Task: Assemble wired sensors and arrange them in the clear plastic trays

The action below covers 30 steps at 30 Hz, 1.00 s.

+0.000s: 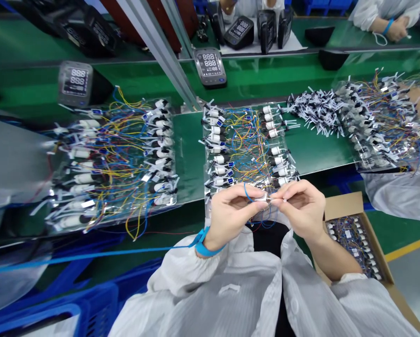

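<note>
My left hand (232, 213), with a blue strap on its wrist, pinches a small white part (261, 198) between thumb and fingertips; a blue wire (246, 191) loops beside it. Close against it, my right hand (303, 208) is closed in a pinch at the part's right end; what its fingertips hold is too small to make out. Just beyond both hands lies a clear plastic sheet (236, 154) with rows of white cylindrical parts (215, 139) and black ends, joined by yellow, blue and red wires.
Another wired batch (118, 159) lies left, a third (388, 121) right. Between them is a pile of small black-and-white pieces (317, 110). Display monitors (210, 68) stand behind a metal post (160, 51). A cardboard box (343, 206) sits lower right. Co-workers' hands (395, 30) show across.
</note>
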Each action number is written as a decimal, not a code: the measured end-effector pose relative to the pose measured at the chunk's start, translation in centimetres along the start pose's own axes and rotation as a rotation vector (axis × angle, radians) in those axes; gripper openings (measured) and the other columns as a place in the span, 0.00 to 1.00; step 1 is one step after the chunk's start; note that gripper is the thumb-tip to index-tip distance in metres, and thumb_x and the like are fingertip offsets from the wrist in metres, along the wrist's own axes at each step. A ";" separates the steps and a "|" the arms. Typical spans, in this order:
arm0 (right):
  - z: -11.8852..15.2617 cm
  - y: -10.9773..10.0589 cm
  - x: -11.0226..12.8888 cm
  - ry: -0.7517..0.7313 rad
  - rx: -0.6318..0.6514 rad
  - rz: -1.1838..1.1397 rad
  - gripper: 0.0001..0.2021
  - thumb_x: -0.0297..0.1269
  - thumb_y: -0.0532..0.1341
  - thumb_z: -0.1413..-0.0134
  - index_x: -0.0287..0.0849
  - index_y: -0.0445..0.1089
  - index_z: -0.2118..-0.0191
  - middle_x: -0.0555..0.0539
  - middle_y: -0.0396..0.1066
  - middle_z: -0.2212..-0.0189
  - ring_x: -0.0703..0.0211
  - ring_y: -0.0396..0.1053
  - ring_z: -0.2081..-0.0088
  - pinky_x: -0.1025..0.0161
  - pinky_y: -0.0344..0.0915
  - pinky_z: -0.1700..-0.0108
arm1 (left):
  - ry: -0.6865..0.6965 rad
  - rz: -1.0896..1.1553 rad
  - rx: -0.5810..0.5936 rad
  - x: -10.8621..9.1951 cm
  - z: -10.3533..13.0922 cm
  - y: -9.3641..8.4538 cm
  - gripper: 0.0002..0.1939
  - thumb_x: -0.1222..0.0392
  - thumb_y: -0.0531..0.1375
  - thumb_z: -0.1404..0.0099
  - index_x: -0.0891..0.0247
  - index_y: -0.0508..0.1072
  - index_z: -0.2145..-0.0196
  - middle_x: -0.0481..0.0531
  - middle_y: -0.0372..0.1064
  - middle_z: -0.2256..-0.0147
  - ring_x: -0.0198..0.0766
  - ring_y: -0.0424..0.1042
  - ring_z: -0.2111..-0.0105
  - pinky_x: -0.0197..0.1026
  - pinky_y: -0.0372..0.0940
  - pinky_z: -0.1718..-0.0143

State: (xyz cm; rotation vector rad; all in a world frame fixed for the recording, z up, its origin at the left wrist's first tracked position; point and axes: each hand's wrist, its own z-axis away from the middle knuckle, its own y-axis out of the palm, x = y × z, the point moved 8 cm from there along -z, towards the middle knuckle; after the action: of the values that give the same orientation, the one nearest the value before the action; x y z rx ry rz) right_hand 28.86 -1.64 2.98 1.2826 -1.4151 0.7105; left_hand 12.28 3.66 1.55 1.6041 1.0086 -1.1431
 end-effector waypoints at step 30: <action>0.4 -0.1 0.5 -0.204 0.164 0.149 0.12 0.20 0.71 0.48 0.47 0.78 0.64 0.49 0.83 0.66 0.57 0.81 0.66 0.60 0.76 0.62 | 0.313 -0.365 0.162 -2.8 0.8 0.4 0.07 0.68 0.74 0.39 0.58 0.85 0.64 0.53 0.84 0.66 0.41 0.84 0.65 0.42 0.79 0.61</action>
State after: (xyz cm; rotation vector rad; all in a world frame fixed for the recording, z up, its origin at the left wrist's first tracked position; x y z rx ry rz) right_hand 28.87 -2.20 3.35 1.4187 -1.6588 0.8281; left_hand 11.75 2.48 4.17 1.8145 1.4916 -1.2629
